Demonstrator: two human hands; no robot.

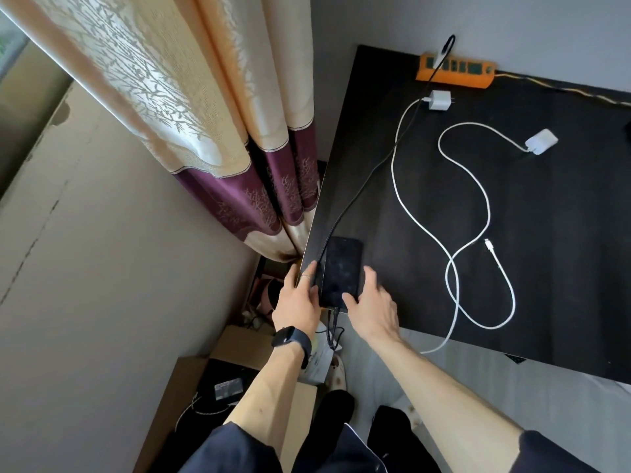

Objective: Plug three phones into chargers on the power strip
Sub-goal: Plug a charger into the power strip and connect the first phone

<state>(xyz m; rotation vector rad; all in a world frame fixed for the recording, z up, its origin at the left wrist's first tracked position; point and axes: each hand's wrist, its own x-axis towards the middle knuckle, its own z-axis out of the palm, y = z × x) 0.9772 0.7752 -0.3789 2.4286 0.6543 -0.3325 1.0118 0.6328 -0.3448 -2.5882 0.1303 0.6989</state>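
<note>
A black phone [342,268] lies flat at the near left corner of the dark table [546,233]. A black cable [375,169] runs from its near end up to a white charger [444,52] plugged into the orange power strip [456,71] at the far edge. My left hand [297,298] holds the phone's left edge, and my right hand [370,302] rests fingers on its right side and screen. Two white chargers [439,99] [541,141] lie unplugged on the table, each with a white cable [478,233]. No other phone is in view.
A cream and purple curtain [239,148] hangs beside the table's left edge. Cardboard boxes [218,387] and clutter sit on the floor below the corner. The strip's own cord [563,88] trails off to the right along the far edge.
</note>
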